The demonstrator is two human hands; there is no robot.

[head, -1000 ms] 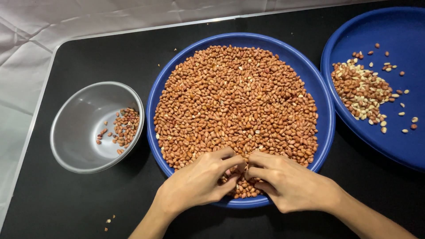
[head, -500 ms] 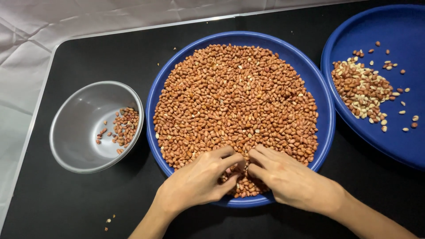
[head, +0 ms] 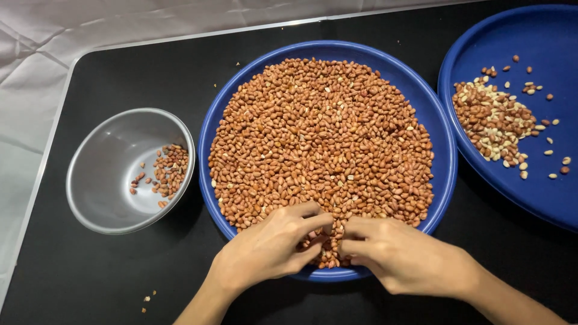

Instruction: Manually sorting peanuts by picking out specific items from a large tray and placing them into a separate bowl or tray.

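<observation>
Both hands side by side at near rim of middle blue plate [head: 447,174] on black desk [head: 120,271]: left hand [head: 268,250] and right hand [head: 400,256] equally near, fingers curled, pinching at peanuts [head: 319,144] heaped just ahead.

The left hand [head: 271,250] and right hand [head: 400,256] are bare, with no gloves, rings or watch. Both forearms show uncovered to the frame's edge. The fingernails are short and plain.

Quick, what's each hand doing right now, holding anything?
Left hand: fingers curled, pinching among the peanuts; a held nut cannot be told.
Right hand: the same, fingertips in the peanuts.
</observation>
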